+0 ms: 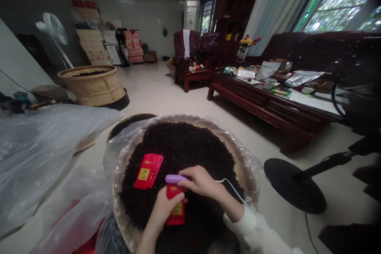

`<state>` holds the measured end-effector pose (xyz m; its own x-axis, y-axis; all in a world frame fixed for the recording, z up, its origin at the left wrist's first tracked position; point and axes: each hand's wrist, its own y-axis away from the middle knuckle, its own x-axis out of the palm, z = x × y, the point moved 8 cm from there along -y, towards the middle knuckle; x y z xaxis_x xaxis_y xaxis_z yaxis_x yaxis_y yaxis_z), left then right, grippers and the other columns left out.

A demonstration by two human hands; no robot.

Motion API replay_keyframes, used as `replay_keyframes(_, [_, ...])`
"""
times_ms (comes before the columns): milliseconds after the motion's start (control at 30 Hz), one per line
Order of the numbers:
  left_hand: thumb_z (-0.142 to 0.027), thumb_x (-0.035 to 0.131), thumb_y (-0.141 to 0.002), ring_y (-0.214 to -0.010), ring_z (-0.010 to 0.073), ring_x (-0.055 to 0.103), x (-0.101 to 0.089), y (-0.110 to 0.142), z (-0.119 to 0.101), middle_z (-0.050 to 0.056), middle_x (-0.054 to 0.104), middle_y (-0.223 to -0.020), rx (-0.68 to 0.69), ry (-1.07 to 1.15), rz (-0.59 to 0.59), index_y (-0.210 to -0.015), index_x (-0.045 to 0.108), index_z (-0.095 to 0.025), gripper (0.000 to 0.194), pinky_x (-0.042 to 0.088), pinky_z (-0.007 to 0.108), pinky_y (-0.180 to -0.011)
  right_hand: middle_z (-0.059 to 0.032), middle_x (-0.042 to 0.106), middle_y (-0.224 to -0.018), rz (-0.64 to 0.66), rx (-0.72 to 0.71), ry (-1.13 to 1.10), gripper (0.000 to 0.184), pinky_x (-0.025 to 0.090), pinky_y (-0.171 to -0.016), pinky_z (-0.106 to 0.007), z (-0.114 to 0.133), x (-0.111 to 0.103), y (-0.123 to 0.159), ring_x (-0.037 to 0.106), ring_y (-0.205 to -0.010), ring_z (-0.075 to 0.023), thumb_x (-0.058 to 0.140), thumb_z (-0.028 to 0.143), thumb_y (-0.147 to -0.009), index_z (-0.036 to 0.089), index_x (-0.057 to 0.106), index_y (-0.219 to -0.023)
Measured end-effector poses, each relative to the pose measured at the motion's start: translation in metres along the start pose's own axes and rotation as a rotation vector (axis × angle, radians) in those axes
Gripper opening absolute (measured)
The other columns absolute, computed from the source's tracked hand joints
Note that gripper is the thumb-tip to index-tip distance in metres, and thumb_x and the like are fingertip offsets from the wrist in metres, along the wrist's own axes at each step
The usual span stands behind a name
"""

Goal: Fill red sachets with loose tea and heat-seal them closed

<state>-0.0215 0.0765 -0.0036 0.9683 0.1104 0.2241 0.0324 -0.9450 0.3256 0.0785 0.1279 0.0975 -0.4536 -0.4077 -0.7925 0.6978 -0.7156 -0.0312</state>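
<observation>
My left hand (163,205) grips a red tea packet (177,219) with a yellow label, thumb laid across its front. In my right hand (201,182) is a purple handheld bag sealer (173,179), set at the packet's top edge; a white cord (230,185) runs back from it along the wrist. Whether the sealer's jaws are clamped on the packet I cannot tell. To the left, a fanned pile of red packets (148,171) lies on dark loose tea leaves (184,141). These fill a round basket (119,178) lined with clear plastic.
A second tall basket (97,87) with dark contents stands at the back left near a white fan (55,27). Clear plastic sheeting (44,139) covers the left floor. A cluttered wooden table (262,99) and a round black stand base (294,184) are on the right.
</observation>
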Motion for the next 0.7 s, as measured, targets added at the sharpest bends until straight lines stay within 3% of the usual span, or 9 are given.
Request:
replay_keyframes(133, [-0.062,0.074,-0.058,-0.1,0.0252,0.065,-0.007,-0.001,-0.017,0.013,0.068,-0.11,0.092,0.142,-0.089,-0.109,0.061,-0.014,0.071,0.052,0.031,-0.084,-0.0004,0.066,-0.075,0.008,0.008,0.004,0.021,0.03,-0.059,-0.02,-0.004,0.003,0.0,0.055,-0.065,-0.0117,0.058,0.036,-0.089,0.018,0.069,-0.088])
replay_keyframes(267, [-0.064,0.072,-0.058,-0.09,0.0237,0.066,-0.008,-0.001,-0.023,0.012,0.07,-0.101,0.087,0.19,-0.114,-0.104,0.063,-0.014,0.069,0.052,0.029,-0.075,-0.0011,0.069,-0.084,0.013,0.028,-0.007,0.021,0.034,-0.063,-0.021,-0.007,0.004,0.001,0.061,-0.073,-0.0145,0.059,0.036,-0.088,0.02,0.071,-0.097])
replay_keyframes(367, [-0.062,0.074,-0.058,-0.091,0.0238,0.065,-0.007,-0.001,-0.024,0.011,0.071,-0.098,0.103,0.215,-0.106,-0.099,0.065,-0.013,0.064,0.052,0.029,-0.077,-0.0018,0.071,-0.094,0.015,0.025,-0.047,0.023,0.036,-0.066,-0.021,-0.005,0.004,0.002,0.064,-0.081,-0.0165,0.059,0.035,-0.088,0.022,0.07,-0.104])
replay_keyframes(700, [-0.06,0.075,-0.058,-0.085,0.022,0.066,-0.005,0.003,-0.026,0.009,0.071,-0.091,0.115,0.241,-0.115,-0.094,0.067,-0.013,0.059,0.053,0.027,-0.074,-0.0022,0.071,-0.098,0.006,0.031,-0.048,0.023,0.038,-0.068,-0.021,-0.003,0.005,0.002,0.065,-0.084,-0.0174,0.06,0.034,-0.088,0.023,0.071,-0.104])
